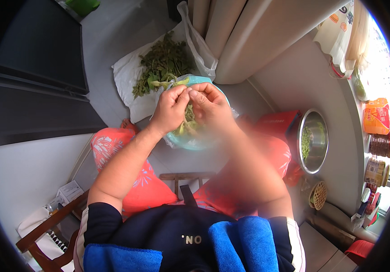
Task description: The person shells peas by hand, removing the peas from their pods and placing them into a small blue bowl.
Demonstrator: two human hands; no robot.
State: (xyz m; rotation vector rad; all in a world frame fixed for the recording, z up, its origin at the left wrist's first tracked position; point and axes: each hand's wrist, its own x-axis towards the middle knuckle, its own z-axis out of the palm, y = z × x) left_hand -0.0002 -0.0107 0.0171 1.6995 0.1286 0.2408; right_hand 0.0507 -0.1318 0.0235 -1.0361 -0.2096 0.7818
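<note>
My left hand [174, 107] and my right hand [212, 103] meet fingertip to fingertip above a turquoise basin [200, 80] lined with a thin clear plastic bag. Whatever the fingertips pinch is too small or hidden to make out. Pale green pods or husks [183, 129] lie in the basin below the hands. Just beyond it, a heap of dark leafy green stems [164, 61] rests on a white plastic bag [125, 76] on the floor. To the right, a stainless steel bowl [319, 141] holds small green beans or peas [305, 142].
A red box [276, 124] stands beside the steel bowl, near a round perforated lid or basket [319, 195]. Dark cabinet panels [38, 44] stand at the left. A wooden chair [52, 221] is at lower left. Packages and jars [376, 170] line the windowsill at the right.
</note>
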